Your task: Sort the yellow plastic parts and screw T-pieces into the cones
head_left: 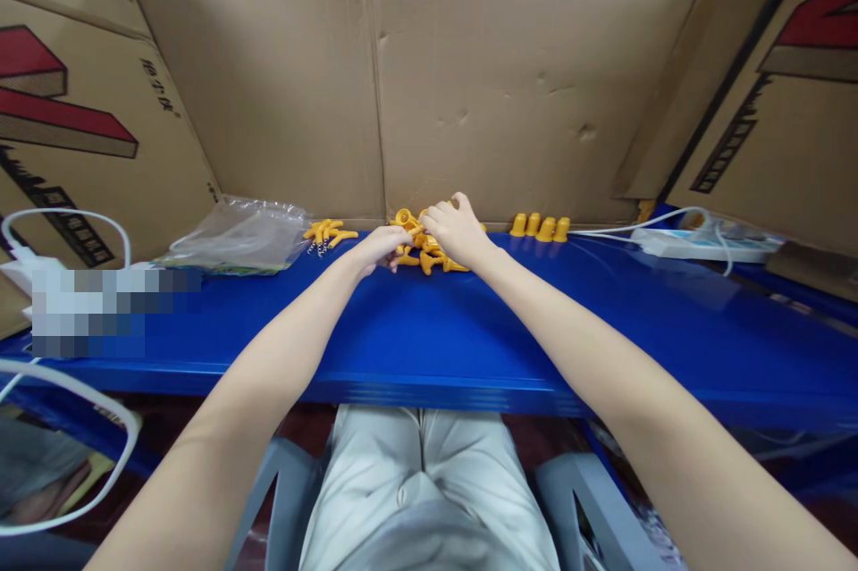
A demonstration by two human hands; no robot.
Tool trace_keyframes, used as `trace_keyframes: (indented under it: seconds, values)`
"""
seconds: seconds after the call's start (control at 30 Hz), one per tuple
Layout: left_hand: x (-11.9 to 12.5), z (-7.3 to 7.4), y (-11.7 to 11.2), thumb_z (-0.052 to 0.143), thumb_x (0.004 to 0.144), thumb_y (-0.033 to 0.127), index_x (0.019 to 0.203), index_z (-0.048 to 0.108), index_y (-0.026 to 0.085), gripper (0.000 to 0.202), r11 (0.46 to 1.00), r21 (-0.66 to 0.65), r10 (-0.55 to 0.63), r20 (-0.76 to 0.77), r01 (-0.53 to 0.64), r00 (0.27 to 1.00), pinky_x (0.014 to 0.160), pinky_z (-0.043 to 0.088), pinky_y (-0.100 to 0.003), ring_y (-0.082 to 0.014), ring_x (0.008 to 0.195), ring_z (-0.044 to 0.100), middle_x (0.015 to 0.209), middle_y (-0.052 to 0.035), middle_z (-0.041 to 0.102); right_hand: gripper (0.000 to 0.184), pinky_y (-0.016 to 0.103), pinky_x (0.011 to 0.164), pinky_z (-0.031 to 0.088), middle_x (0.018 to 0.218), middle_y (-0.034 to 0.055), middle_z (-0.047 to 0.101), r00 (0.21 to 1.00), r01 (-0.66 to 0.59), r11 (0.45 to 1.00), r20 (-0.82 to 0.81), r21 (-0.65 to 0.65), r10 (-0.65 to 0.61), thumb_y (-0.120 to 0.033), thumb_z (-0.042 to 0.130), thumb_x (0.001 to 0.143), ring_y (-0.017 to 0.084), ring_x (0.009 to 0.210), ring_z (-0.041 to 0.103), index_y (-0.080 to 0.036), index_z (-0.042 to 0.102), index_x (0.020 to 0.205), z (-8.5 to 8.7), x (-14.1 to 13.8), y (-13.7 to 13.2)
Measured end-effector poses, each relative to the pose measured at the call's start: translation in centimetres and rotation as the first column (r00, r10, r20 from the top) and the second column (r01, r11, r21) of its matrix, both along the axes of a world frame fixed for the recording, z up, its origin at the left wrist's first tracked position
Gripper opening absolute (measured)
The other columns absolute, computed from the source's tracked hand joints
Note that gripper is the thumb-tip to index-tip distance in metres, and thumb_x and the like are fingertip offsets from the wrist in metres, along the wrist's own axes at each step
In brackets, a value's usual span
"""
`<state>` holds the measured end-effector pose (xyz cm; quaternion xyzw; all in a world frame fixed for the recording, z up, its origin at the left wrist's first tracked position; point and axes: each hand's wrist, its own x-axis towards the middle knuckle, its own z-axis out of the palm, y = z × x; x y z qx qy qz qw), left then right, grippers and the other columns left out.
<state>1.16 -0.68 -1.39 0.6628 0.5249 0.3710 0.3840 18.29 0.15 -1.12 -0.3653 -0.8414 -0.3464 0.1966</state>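
My left hand point(381, 249) is at the left side of a pile of yellow plastic parts point(429, 263), its fingers curled in. What it holds, if anything, is hidden. Over the same pile, close beside it, my right hand point(457, 231) reaches in with bent fingers; yellow shows around them, but the held piece cannot be made out. A round, hollow yellow cup point(404, 217) lies at the back of the pile. To the left are several yellow corkscrews point(325, 233) with dark metal spirals. Several yellow caps point(546, 228) stand in a group to the right.
A clear plastic bag point(245, 231) lies at the left of the blue table point(429, 348). On the right sits a white power strip point(697, 245) with cables. Cardboard walls point(502, 79) enclose the back and sides. A white cable point(127, 428) loops at the left front edge.
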Motion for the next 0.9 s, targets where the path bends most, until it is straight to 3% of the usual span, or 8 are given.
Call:
trace_keyframes:
  seconds: [0.1,0.17,0.23,0.33,0.43,0.57,0.77,0.9]
  values:
    - [0.0,0.0,-0.3,0.058,0.076,0.021,0.073,0.054,0.021,0.005,0.958,0.272,0.163,-0.265,-0.088,0.95,0.061,0.049,-0.03,-0.0175,0.055,0.059,0.057,0.0003,0.055,0.026,0.048,0.097,0.025,0.103,0.0135,0.068,0.999,-0.037,0.999,0.006,-0.035,0.037,-0.016,0.041,0.096,0.025,0.094,0.056,-0.014,0.065,0.107,-0.3,0.6,0.4]
    - [0.0,-0.1,-0.5,0.059,0.077,0.024,0.088,0.061,0.023,0.011,0.867,0.493,0.32,-0.435,-0.075,0.842,0.074,0.05,-0.035,-0.025,0.078,0.066,0.076,-0.0052,0.066,0.024,0.046,0.094,0.027,0.104,0.0145,0.069,0.999,-0.052,0.994,-0.005,-0.101,0.051,-0.021,0.045,0.096,0.025,0.094,0.058,-0.013,0.064,0.109,-0.6,1.0,0.8]
    - [0.1,-0.1,-0.7,0.057,0.08,0.026,0.1,0.061,0.024,0.021,0.811,0.584,0.403,-0.528,-0.024,0.747,0.081,0.048,-0.038,-0.0294,0.095,0.066,0.094,-0.0084,0.07,0.025,0.042,0.091,0.028,0.108,0.0155,0.068,0.998,-0.048,0.982,-0.038,-0.183,0.042,-0.024,0.047,0.096,0.025,0.096,0.059,-0.011,0.062,0.112,-0.9,1.2,1.1]
    - [0.1,-0.1,-0.9,0.052,0.084,0.027,0.106,0.06,0.025,0.024,0.802,0.597,0.437,-0.578,-0.007,0.689,0.082,0.047,-0.037,-0.0303,0.1,0.065,0.104,-0.0098,0.07,0.025,0.038,0.087,0.028,0.112,0.0151,0.067,0.995,-0.042,0.965,-0.094,-0.26,0.018,-0.022,0.047,0.096,0.025,0.1,0.059,-0.012,0.06,0.115,-1.0,1.1,1.1]
    - [0.1,0.1,-1.0,0.052,0.084,0.028,0.107,0.06,0.025,0.024,0.804,0.594,0.454,-0.585,-0.026,0.672,0.08,0.047,-0.036,-0.0302,0.099,0.066,0.102,-0.0095,0.07,0.021,0.037,0.086,0.027,0.109,0.0149,0.067,0.995,-0.014,0.972,-0.099,-0.235,-0.01,-0.021,0.048,0.095,0.026,0.099,0.059,-0.012,0.06,0.11,-0.6,0.8,0.8]
    - [0.2,0.2,-0.9,0.053,0.082,0.029,0.105,0.06,0.026,0.024,0.809,0.584,0.468,-0.575,-0.064,0.671,0.078,0.047,-0.035,-0.031,0.096,0.066,0.095,-0.009,0.071,0.02,0.038,0.085,0.028,0.107,0.0157,0.066,0.992,-0.007,0.991,-0.124,-0.134,-0.01,-0.019,0.049,0.093,0.027,0.098,0.058,-0.011,0.056,0.11,-0.2,0.9,0.4]
    - [-0.1,-0.1,-0.6,0.056,0.08,0.029,0.104,0.061,0.027,0.024,0.81,0.582,0.455,-0.554,-0.066,0.697,0.079,0.046,-0.035,-0.0304,0.097,0.066,0.095,-0.0086,0.071,0.031,0.034,0.082,0.031,0.112,0.0171,0.066,0.989,-0.075,0.966,-0.144,-0.248,0.04,-0.028,0.048,0.096,0.026,0.102,0.06,-0.009,0.053,0.119,-0.8,1.2,0.6]
    - [-0.2,-0.2,-0.4,0.057,0.08,0.028,0.104,0.061,0.028,0.025,0.819,0.568,0.462,-0.565,-0.084,0.684,0.079,0.047,-0.034,-0.0298,0.098,0.066,0.096,-0.0077,0.071,0.029,0.036,0.082,0.03,0.112,0.0166,0.067,0.996,-0.033,0.974,-0.086,-0.226,0.014,-0.024,0.041,0.097,0.027,0.102,0.059,-0.011,0.056,0.118,-1.2,1.1,1.1]
